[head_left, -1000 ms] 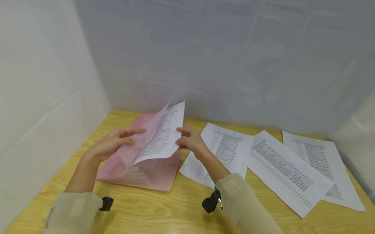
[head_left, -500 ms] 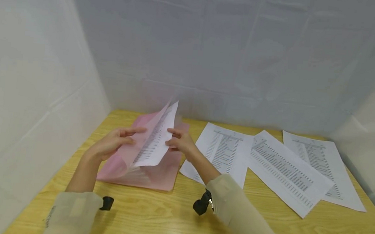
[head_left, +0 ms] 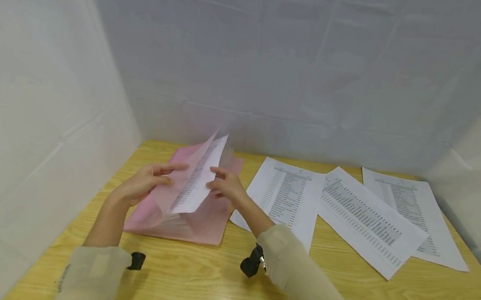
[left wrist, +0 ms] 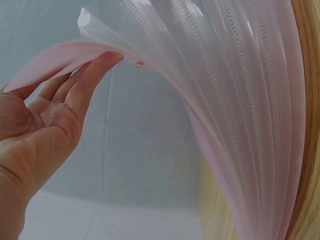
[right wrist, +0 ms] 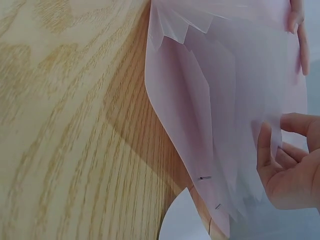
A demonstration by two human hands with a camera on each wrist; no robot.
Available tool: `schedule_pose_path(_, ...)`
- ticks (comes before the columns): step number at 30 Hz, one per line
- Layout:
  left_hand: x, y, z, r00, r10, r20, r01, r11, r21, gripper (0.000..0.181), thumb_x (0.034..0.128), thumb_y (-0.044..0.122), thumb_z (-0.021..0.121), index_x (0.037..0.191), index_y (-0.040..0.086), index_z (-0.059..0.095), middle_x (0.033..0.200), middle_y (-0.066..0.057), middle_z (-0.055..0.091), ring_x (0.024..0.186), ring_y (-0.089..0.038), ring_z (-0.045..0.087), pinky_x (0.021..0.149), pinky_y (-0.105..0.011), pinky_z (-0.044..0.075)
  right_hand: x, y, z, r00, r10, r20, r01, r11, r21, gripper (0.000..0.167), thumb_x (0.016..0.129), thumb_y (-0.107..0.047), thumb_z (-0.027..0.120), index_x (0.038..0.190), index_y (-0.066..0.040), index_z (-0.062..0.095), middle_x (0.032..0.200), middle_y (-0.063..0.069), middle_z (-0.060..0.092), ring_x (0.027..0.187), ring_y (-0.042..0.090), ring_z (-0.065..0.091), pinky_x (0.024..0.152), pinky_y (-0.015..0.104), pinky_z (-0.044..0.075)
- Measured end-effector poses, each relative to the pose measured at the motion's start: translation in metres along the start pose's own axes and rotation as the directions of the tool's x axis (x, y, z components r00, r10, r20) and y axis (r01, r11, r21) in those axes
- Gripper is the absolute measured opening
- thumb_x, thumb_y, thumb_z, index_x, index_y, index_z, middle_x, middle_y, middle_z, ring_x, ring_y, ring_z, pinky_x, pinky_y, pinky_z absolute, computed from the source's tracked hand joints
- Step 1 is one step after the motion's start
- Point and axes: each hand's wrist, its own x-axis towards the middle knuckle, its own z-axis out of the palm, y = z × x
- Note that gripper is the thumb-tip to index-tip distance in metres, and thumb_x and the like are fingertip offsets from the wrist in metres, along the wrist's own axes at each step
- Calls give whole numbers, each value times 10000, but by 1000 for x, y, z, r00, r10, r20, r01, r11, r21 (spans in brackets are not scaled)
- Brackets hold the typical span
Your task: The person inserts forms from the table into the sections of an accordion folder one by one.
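A pink folder [head_left: 211, 223] with clear inner sleeves lies opened at the left of the table. The left hand [head_left: 146, 182] holds its raised pink cover; in the left wrist view that hand [left wrist: 55, 105] has the cover between thumb and fingers, beside fanned sleeves [left wrist: 240, 75]. A printed white sheet [head_left: 199, 184] stands tilted against the inner side of the cover, and the right hand [head_left: 227, 185] pinches its right edge. In the right wrist view the right hand [right wrist: 292, 165] grips a translucent edge; whether a sleeve is held with the sheet cannot be told.
Right of the folder lie several printed sheets: one close by [head_left: 287, 196], a slanted one [head_left: 370, 221] and one at the far right [head_left: 438, 222], partly overlapped. Pale sheeting [head_left: 292, 79] rises behind the wooden table [head_left: 188, 277] and at both sides.
The right hand has moved left with the sheet's edge, turning the sheet steeper and closer to the raised cover. The left hand has hardly moved.
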Motion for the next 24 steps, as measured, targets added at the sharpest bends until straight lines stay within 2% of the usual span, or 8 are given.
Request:
schedule_pose_path(6,0,-1,1,1000,11,-3,-11,999,45,488,895,-21,472,1375,-13,385,1325,-224,368,811,-169,569,660,-274,495,1,1,4,1000,19,-5,-20,998,-58,551,785,10,653,1314,-32,501,1258,169,518,574,114,541,576,273,510)
schedule_pose_path(10,1,-2,1,1000,18,8,-19,999,37,492,895,-24,472,1378,-18,376,1319,-248,371,806,-179,580,661,-281,501,2,3,5,1000,20,-5,-20,996,-84,548,782,5,660,1307,-41,512,1247,168,527,552,109,526,549,257,497)
schedule_pose_path(16,1,-2,1,1000,19,5,-20,999,44,497,893,-18,478,1379,-19,373,1358,-233,336,824,-173,569,666,-272,494,2,2,6,1000,7,-13,-8,992,-125,543,781,-17,671,1302,-52,522,1254,163,523,601,116,549,536,261,489)
schedule_pose_path(24,-2,-2,1,1000,17,-15,-16,999,45,494,899,-10,475,1382,-18,368,1354,-220,343,802,-166,569,645,-263,495,-1,-2,3,1000,-7,7,8,994,-111,501,799,-46,669,1280,-19,531,1198,147,563,656,138,575,571,292,513)
